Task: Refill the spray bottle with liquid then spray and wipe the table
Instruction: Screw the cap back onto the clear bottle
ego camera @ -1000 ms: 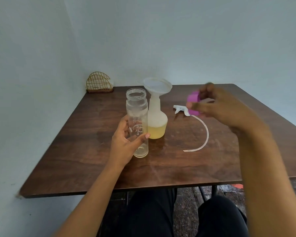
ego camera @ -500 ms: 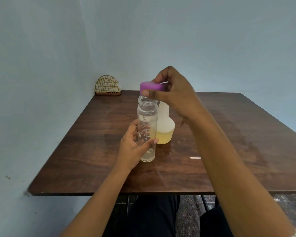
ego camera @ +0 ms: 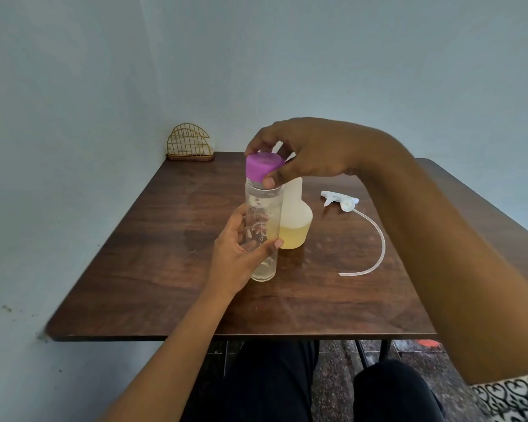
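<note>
Surroundings: The worktop (ego camera: 165,269) fits into a corner of pale blue wall (ego camera: 73,117). A gold wire holder (ego camera: 189,146) with an arched front stands at the far left corner, against the wall. The trigger head (ego camera: 340,201) lies on its side to the right of centre, detached, and its dip tube (ego camera: 378,242) curves toward the near edge. The right forearm crosses above the right part of the worktop and hides the surface beneath it. The right hand (ego camera: 311,150) covers the top of the spray bottle (ego camera: 296,226), so the neck opening cannot be seen.

Materials and shapes: The worktop is dark wood grain with a smooth, slightly glossy face and faint wet marks. The spray bottle is translucent white plastic with a narrow neck and a wide round base. It stands upright near the centre and holds yellow liquid in its lower part. Just in front of it, touching or nearly so, stands a clear bottle (ego camera: 264,214). It is a tall cylinder with pale print on its wall. A purple cap (ego camera: 262,167), round and matte, sits slightly tilted on its mouth.

Hand pose: The left hand (ego camera: 238,257) wraps the lower half of the clear bottle from the left, thumb across the front. The right hand reaches from above, fingertips curled around the purple cap. A patterned sleeve (ego camera: 512,397) shows at the lower right.
</note>
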The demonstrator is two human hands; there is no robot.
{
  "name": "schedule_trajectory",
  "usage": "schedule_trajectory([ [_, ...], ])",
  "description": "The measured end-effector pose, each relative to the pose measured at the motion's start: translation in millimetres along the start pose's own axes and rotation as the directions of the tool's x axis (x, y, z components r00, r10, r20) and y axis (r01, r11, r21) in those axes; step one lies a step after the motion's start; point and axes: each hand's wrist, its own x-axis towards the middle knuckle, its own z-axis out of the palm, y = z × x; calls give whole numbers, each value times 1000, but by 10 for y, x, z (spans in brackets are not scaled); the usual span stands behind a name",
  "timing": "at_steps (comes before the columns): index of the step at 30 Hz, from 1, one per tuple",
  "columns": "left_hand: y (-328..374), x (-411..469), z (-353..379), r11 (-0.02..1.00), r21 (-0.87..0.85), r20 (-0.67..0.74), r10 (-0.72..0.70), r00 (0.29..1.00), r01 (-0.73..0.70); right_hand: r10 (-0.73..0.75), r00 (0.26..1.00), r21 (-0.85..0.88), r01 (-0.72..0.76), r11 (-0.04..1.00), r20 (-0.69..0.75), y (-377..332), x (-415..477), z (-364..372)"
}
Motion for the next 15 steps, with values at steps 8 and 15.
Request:
schedule_trajectory([
  [8, -6, 17, -12, 1000, 21, 23, -3, 1000, 3, -41, 999, -106, 43, 993, 28, -33, 56, -58],
  [15, 26, -2, -7, 1000, 12, 31, 9, 999, -9, 9, 1000, -137, -5, 991, 28, -111, 73, -119],
])
